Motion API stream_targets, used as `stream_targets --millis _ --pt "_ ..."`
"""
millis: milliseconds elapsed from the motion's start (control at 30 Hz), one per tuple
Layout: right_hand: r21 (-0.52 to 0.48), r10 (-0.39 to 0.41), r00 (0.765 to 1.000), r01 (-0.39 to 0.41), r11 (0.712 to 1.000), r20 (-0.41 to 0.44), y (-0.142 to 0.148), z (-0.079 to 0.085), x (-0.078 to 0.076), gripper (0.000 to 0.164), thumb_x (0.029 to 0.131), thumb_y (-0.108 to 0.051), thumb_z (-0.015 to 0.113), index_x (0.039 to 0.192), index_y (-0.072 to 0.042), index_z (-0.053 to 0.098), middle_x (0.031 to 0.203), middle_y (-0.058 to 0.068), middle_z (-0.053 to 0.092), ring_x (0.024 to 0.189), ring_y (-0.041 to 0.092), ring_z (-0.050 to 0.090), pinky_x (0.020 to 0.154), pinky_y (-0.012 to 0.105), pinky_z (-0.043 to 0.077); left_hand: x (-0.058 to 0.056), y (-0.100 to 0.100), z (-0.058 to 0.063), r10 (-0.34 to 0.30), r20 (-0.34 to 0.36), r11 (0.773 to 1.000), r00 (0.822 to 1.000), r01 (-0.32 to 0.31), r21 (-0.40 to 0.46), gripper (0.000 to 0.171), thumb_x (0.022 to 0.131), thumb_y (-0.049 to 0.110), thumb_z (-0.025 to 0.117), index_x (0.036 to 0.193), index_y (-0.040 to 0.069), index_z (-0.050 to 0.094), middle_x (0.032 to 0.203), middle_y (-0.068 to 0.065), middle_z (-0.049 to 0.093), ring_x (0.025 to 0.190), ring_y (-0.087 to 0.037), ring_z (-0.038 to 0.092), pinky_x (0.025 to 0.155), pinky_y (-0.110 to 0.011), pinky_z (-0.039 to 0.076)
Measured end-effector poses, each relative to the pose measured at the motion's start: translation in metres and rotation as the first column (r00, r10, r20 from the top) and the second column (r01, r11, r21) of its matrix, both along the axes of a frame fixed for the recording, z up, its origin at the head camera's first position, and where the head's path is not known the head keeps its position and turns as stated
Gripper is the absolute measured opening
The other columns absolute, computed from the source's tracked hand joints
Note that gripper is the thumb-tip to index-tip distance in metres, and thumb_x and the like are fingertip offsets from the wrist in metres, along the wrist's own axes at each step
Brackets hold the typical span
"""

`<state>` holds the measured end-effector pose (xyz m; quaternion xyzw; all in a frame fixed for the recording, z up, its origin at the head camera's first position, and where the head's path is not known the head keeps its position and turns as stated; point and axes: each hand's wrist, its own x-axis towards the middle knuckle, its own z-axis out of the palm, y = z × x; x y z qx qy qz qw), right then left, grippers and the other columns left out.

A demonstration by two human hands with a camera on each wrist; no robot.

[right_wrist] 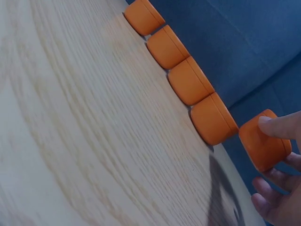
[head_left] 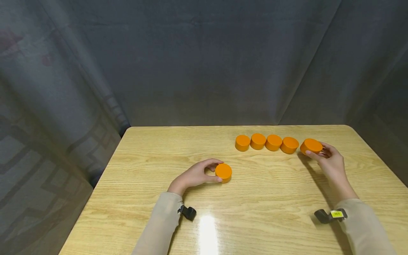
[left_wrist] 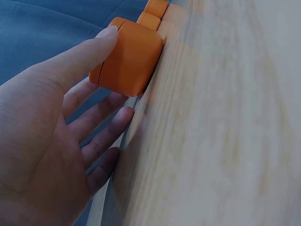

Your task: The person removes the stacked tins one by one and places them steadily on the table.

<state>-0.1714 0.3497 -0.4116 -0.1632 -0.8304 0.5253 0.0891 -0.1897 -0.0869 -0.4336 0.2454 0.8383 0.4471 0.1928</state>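
My left hand (head_left: 198,174) pinches a small round orange container (head_left: 223,172) between thumb and fingers, around the middle of the table. In the left wrist view a lid seam runs round this container (left_wrist: 136,59), and it sits close over the wood. At the right, my right hand (head_left: 333,163) grips a matching orange container (head_left: 311,146) from its right side. The right wrist view has that container (right_wrist: 262,143) tilted and raised off the table, at the right end of a row of several like it. The nearest one in the row (head_left: 289,145) is just left of it.
The row of orange containers (head_left: 258,141) runs along the back of the wooden table (head_left: 153,152), nearly touching one another. Dark grey cloth (head_left: 204,71) hangs behind the table and at both sides. Each sleeve carries a small black wrist camera (head_left: 188,213).
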Motion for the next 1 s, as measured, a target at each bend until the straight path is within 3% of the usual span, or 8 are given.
stream_targets --millis 300,633,733,867,1000 --pt "0.069 -0.024 0.999 0.021 0.997 0.045 0.007 -0.005 -0.008 0.081 0.094 -0.034 0.068 0.151 0.007 0.028 0.119 0.0 0.047 0.087 -0.007 0.041 0.07 0.005 0.039 0.0 0.0 0.0 -0.013 -0.004 1.0 1.0 0.013 0.008 0.057 0.086 0.035 0.079 0.138 0.029 0.056 0.118 0.013 0.059 0.108 -0.01 0.054 0.099 -0.035 0.043" --pt "0.064 0.005 0.999 -0.008 0.998 0.044 0.012 -0.011 -0.016 0.078 0.094 -0.029 0.069 0.149 0.01 0.031 0.109 -0.005 0.05 0.082 -0.01 0.043 0.069 0.004 0.04 -0.001 0.001 0.002 -0.015 0.005 1.0 1.0 0.015 0.009 0.056 0.086 0.035 0.078 0.137 0.028 0.056 0.119 0.013 0.06 0.109 -0.01 0.054 0.1 -0.036 0.042" --pt "0.084 0.028 0.998 -0.032 0.996 0.054 0.013 -0.012 -0.017 0.076 0.095 -0.028 0.067 0.148 0.011 0.03 0.12 0.013 0.052 0.082 -0.01 0.041 0.068 0.004 0.04 -0.002 0.001 0.003 -0.023 0.006 1.0 1.0 0.023 0.001 0.057 0.086 0.034 0.079 0.138 0.026 0.056 0.12 0.013 0.059 0.109 -0.01 0.054 0.1 -0.035 0.042" --pt "0.101 0.06 0.995 -0.067 0.993 0.077 0.013 -0.012 -0.018 0.076 0.096 -0.028 0.066 0.148 0.012 0.028 0.133 0.029 0.045 0.083 -0.01 0.04 0.067 0.004 0.041 -0.004 0.001 0.004 -0.034 0.01 0.999 0.999 0.034 -0.006 0.058 0.086 0.033 0.079 0.139 0.024 0.056 0.12 0.013 0.06 0.11 -0.01 0.055 0.101 -0.034 0.042" --pt "0.087 0.073 0.993 -0.081 0.993 0.094 0.012 -0.012 -0.019 0.077 0.096 -0.029 0.065 0.149 0.012 0.027 0.135 0.03 0.044 0.084 -0.01 0.04 0.067 0.004 0.041 -0.005 0.0 0.005 -0.036 0.012 0.999 0.999 0.036 -0.02 0.057 0.086 0.032 0.079 0.138 0.023 0.056 0.121 0.012 0.06 0.11 -0.01 0.055 0.101 -0.034 0.042"
